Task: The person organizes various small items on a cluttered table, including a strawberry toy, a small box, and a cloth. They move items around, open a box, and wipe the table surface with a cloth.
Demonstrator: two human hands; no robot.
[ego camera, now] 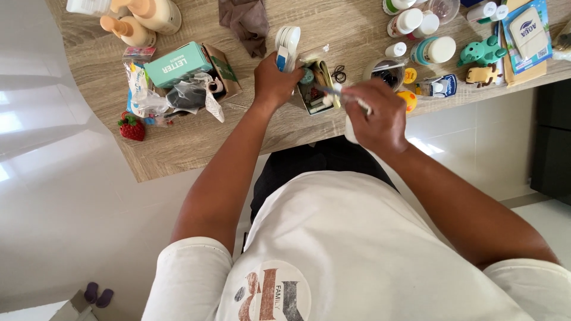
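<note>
A light wood-grain table (196,142) runs across the far side of the scene, crowded with small goods. Near its middle, close to the near edge, stands a small open rectangular box (315,89) of yellowish card, filled with little mixed items; its long axis runs far to near, tilted slightly to the right, with its open side facing up.

The left hand (275,80) rests curled against the left side of the box and touches it; just beyond its fingers stands a white and blue stack of rounded cards (286,44). The right hand (377,113) lies to the right of the box and a little nearer, its fingers closed around a thin white stick-shaped thing (342,94) whose long axis lies roughly left to right, its free end pointing left over the near right corner of the box. What the stick is cannot be told.

To the left lies a teal cardboard box (178,64) beside crumpled clear plastic bags (190,95), and a red strawberry toy (131,127) sits near the table's left edge. To the far right are white-capped bottles (434,50) and a green toy figure (480,52).
</note>
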